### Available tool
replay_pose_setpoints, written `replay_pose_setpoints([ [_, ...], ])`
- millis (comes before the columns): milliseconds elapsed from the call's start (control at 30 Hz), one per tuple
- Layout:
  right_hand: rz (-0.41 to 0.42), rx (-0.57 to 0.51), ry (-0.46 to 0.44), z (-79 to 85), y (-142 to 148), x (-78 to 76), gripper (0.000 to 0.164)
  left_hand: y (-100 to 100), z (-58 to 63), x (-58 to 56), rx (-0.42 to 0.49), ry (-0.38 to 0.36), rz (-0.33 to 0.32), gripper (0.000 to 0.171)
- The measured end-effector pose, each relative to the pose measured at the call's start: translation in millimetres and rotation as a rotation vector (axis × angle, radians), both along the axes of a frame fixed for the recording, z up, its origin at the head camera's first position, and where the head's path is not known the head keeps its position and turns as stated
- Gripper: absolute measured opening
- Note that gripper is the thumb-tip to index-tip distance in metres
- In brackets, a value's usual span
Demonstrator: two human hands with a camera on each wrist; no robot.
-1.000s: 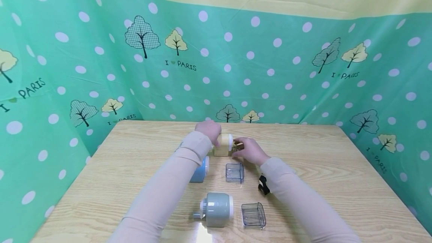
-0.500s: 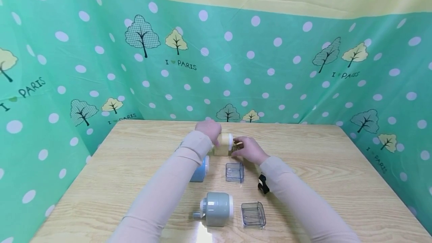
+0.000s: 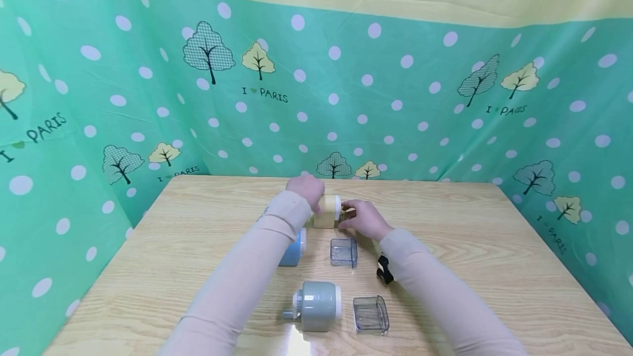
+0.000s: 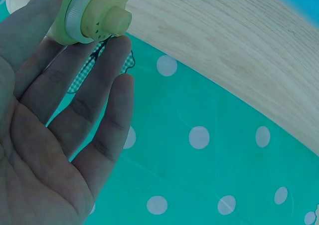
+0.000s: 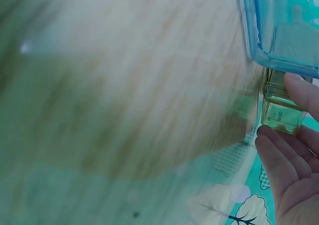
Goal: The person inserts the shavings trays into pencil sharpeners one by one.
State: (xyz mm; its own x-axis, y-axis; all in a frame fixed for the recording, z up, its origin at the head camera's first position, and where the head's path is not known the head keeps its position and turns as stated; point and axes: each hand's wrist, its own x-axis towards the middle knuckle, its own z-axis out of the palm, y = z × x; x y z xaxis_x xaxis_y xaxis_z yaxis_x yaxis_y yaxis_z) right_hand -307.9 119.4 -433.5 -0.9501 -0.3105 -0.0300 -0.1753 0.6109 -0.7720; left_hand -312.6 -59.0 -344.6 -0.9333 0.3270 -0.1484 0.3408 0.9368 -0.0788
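Note:
At the back of the table a pale yellow crank pencil sharpener (image 3: 325, 214) lies on its side, white rim to the right. My left hand (image 3: 305, 190) grips its left end from above; in the left wrist view the thumb and fingers are around the body beside the yellow knob (image 4: 117, 21). My right hand (image 3: 366, 220) pinches a clear yellow shavings drawer (image 5: 283, 116) between thumb and fingers, close at the sharpener's white-rimmed end. A clear blue drawer (image 3: 343, 253) lies just in front and looms large in the right wrist view.
A blue sharpener (image 3: 292, 254) lies partly behind the left sleeve. Nearer stand a grey-green sharpener (image 3: 318, 306) and a clear grey drawer (image 3: 371, 315). A black object (image 3: 384, 270) shows beside the right sleeve. A polka-dot green curtain (image 3: 316, 98) hangs behind the table.

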Motion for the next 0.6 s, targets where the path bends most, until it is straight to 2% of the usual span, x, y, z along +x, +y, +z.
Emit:
replay_pose_setpoints([
  [600,-0.01,-0.008,-0.007,-0.1,-2.6,0.5,0.053,1.0,-0.6,-1.6,-0.012,0.006,0.0,0.041],
])
